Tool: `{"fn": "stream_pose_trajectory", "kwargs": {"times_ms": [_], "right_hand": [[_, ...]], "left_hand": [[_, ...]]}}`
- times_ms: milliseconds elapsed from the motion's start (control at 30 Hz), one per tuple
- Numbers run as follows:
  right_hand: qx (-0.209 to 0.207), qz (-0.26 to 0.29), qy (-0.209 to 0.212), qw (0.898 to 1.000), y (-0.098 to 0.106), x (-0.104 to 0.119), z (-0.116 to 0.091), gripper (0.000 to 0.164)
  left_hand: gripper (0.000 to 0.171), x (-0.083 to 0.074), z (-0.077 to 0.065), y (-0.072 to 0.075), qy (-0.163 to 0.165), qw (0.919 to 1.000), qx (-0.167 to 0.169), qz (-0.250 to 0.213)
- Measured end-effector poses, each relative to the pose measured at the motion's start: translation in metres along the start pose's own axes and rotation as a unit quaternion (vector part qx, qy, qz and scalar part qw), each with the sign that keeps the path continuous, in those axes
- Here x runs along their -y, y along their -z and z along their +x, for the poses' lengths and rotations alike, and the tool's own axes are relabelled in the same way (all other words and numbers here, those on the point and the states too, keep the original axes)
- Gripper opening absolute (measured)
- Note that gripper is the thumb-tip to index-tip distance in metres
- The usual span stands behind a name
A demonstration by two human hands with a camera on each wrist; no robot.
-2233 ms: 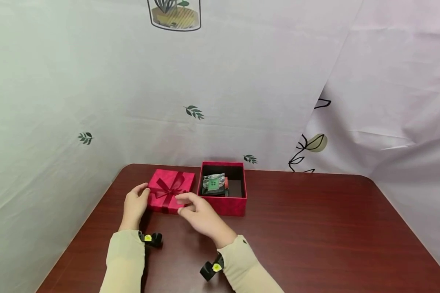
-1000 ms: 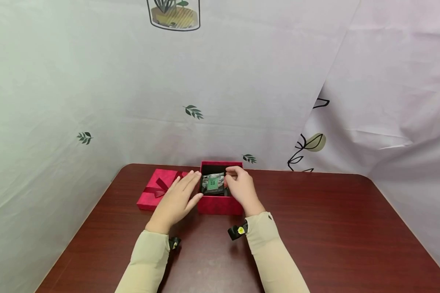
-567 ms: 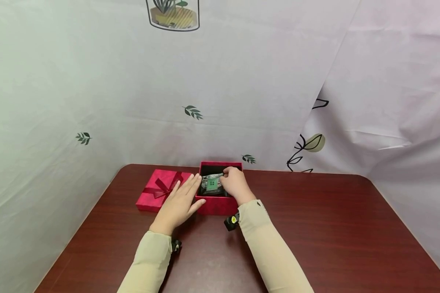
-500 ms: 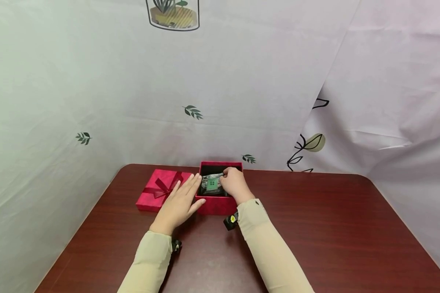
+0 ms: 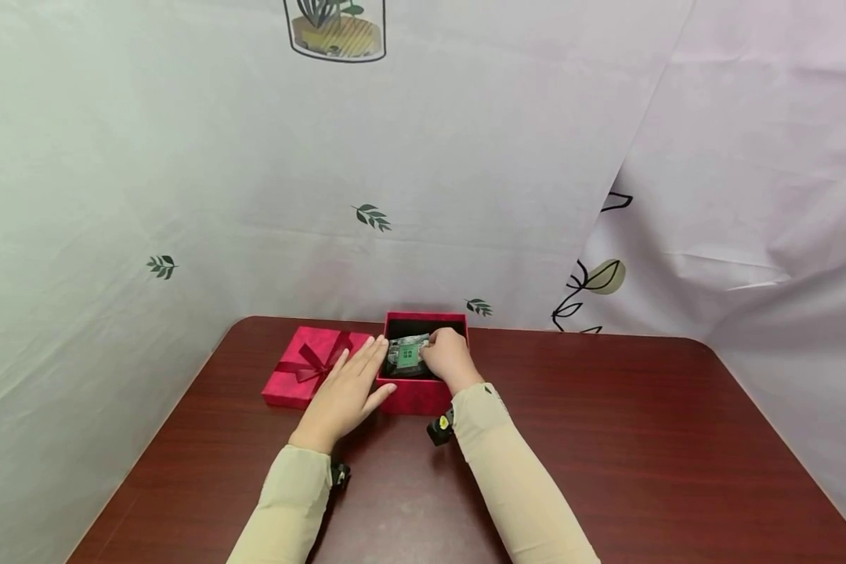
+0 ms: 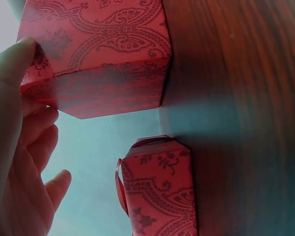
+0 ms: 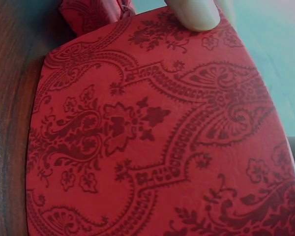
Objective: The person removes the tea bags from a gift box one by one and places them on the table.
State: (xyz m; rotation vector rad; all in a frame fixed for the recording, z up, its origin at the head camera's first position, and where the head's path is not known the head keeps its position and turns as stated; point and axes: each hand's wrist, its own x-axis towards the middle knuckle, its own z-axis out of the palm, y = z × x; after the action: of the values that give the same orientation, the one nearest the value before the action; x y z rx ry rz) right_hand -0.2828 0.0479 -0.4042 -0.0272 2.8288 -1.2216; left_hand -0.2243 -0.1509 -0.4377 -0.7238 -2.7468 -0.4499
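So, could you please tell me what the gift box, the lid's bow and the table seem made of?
Gift box: probably cardboard under matte patterned paper; crisp edges, scrollwork. Bow: perhaps fabric ribbon, finish unclear; thin loops. Table: wood or laminate, slightly glossy; streaked grain, reflection.

2 hands: 1 left hand (image 5: 341,399), 1 right hand (image 5: 453,359). 1 red box (image 5: 414,398) at both hands' fingertips. 1 lid (image 5: 285,385) just left of the left hand, 1 bow (image 5: 315,364) on it. 1 packet (image 5: 405,357) visible by the right hand's fingers; can't tell if more under that hand. 2 wrist cameras (image 5: 440,429), 1 per wrist. 1 table (image 5: 641,439) under both. Beyond the hands, 3 leaf sprigs (image 5: 371,217), 1 jar print (image 5: 337,35).
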Motion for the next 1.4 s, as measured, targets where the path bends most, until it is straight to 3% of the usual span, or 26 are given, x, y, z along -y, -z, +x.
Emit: {"fn": "stream_pose_trajectory", "kwargs": {"times_ms": [400,800,1167,1400], "right_hand": [[-0.045,0.015,0.016,0.999,-0.004,0.003,-0.003,0.027],[-0.017,0.055,0.009,0.998,-0.002,0.002,-0.002,0.023],[-0.074,0.011,0.059,0.995,0.006,0.003,-0.009,0.028],[-0.133,0.040,0.086,0.987,0.018,-0.003,-0.022,0.029]], "left_hand": [[0.075,0.000,-0.001,0.000,0.009,0.9999,0.005,-0.004],[0.076,0.001,0.000,-0.002,0.010,0.9999,0.009,-0.004],[0.075,-0.001,0.002,-0.003,0.004,0.9999,0.013,-0.006],[0.076,0.000,0.001,-0.001,0.019,0.9995,0.023,-0.009]]}}
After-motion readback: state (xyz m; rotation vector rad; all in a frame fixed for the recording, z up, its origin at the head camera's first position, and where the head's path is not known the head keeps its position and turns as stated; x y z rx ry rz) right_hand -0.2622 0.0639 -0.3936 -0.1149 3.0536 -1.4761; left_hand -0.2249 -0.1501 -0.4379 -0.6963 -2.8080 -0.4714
